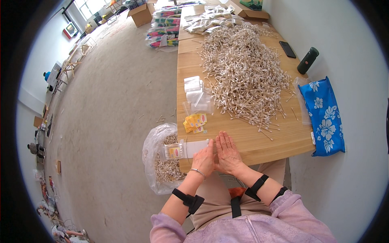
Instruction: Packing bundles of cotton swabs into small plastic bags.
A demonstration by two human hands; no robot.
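Note:
Near the table's front edge, a small bunch of cotton swabs (215, 147) stands between my two hands. My left hand (204, 160) is closed against the bunch's left side, its fingers bent and partly hidden. Flat on the other side lies my right hand (228, 154), fingers stretched out and held together, the palm's edge against the swabs. Left of my left hand is a flat white strip (196, 148). It reaches to a clear packet of swabs (174, 151) with a yellow and red label, at the table's left edge.
A large pile of loose swabs (247, 69) covers the table's middle. Yellow label cards (195, 122) and clear bags (194, 89) lie left; filled packets (212, 20) lie far back. A phone (287, 49), dark bottle (308, 60) and blue floral pack (325, 117) line the right. A plastic sack (150, 158) hangs below left.

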